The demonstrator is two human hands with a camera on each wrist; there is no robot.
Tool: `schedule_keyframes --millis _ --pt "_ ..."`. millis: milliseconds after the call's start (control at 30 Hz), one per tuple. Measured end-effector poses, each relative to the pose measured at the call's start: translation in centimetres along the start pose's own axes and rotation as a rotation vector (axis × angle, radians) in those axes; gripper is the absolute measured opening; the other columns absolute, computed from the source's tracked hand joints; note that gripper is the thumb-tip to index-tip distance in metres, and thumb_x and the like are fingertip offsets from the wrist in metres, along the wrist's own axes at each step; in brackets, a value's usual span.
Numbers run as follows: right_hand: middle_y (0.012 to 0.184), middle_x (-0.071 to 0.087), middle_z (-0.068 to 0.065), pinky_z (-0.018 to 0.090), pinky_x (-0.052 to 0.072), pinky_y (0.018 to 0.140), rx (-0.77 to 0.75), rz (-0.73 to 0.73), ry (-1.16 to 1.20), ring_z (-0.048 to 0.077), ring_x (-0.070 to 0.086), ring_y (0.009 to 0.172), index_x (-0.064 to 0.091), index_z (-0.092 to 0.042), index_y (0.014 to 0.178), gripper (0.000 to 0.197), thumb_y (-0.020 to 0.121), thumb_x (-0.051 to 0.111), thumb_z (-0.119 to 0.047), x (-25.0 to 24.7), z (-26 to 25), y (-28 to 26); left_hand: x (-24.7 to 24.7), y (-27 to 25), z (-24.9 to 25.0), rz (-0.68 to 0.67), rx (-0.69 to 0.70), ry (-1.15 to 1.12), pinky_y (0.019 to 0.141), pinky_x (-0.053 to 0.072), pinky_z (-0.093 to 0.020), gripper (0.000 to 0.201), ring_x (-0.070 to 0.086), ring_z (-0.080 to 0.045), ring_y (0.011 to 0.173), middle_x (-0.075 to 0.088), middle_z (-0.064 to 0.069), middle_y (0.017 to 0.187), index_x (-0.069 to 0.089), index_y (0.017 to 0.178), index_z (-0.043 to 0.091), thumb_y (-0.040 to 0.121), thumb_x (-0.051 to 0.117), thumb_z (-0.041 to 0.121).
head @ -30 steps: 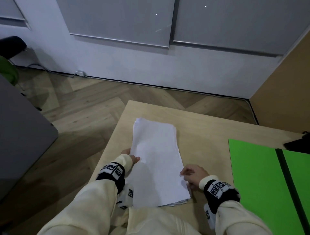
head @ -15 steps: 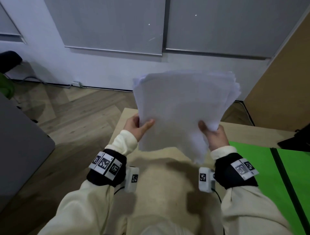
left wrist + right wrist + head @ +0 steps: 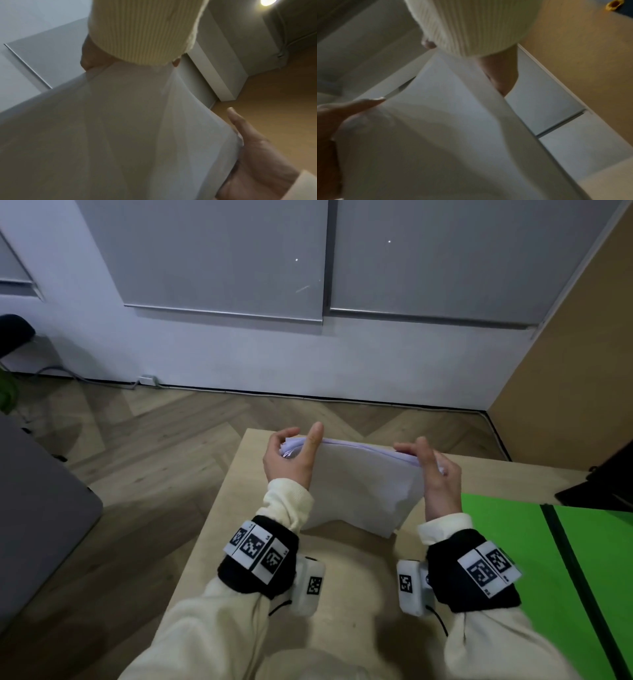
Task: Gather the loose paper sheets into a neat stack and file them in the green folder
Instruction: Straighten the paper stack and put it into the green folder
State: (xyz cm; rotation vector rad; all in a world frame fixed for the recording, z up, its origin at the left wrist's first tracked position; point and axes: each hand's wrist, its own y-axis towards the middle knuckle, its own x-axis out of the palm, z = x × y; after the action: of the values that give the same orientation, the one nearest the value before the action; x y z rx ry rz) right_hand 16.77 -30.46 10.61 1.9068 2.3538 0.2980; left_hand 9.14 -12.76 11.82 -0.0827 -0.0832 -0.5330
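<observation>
A stack of white paper sheets [image 3: 359, 484] stands on its long edge on the light wooden table [image 3: 359, 594], its face tilted toward me. My left hand [image 3: 291, 455] grips its left end, thumb on the near face and fingers curled behind. My right hand [image 3: 435, 470] grips the right end the same way. In the left wrist view the paper [image 3: 120, 135] fills the frame beside my left hand [image 3: 254, 148]. In the right wrist view, my right hand [image 3: 342, 112] is against the sheets [image 3: 436, 135]. The open green folder [image 3: 513, 542] lies flat to the right.
A dark object [image 3: 603, 484] sits on the table's right edge above the folder. A grey desk [image 3: 34, 508] stands left across a strip of wood floor. A wooden panel [image 3: 565, 371] rises at the right, with a white wall behind.
The stack lay flat on the table, was lifted up in front of me with both hands, and now has come down to stand on its edge on the table.
</observation>
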Motion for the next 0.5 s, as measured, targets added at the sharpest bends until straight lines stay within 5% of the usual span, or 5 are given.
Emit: schedule_keyframes --millis 167,400,500 --pt "0.065 0.072 -0.011 0.026 0.045 0.076 -0.040 0.156 -0.031 0.011 0.061 0.075 0.074 -0.025 0.064 0.024 0.079 0.059 -0.035 0.4 0.2 0.1 -0.1 0.7 -0.1 -0.018 -0.071 0.016 0.081 0.045 -0.022 0.041 0.059 -0.016 0.088 0.064 -0.002 0.092 0.065 0.093 0.009 0.072 0.075 0.043" --pt "0.076 0.074 -0.014 0.015 0.047 0.079 -0.044 0.060 0.001 0.005 0.064 0.082 0.073 -0.023 0.077 0.022 0.076 0.058 -0.038 0.7 0.8 -0.2 -0.3 1.5 0.6 -0.165 -0.203 0.065 0.088 0.049 -0.029 0.029 0.060 -0.015 0.080 0.062 0.004 0.076 0.065 0.074 0.018 0.076 0.070 0.047" --pt "0.072 0.073 -0.016 0.016 0.046 0.071 -0.036 0.157 0.034 -0.001 0.063 0.075 0.072 -0.022 0.076 0.019 0.081 0.056 -0.031 0.8 0.8 0.2 -0.3 1.7 0.9 -0.167 -0.233 0.059 0.073 0.048 -0.026 0.036 0.055 -0.016 0.068 0.053 0.005 0.063 0.051 0.054 0.024 0.076 0.070 0.045"
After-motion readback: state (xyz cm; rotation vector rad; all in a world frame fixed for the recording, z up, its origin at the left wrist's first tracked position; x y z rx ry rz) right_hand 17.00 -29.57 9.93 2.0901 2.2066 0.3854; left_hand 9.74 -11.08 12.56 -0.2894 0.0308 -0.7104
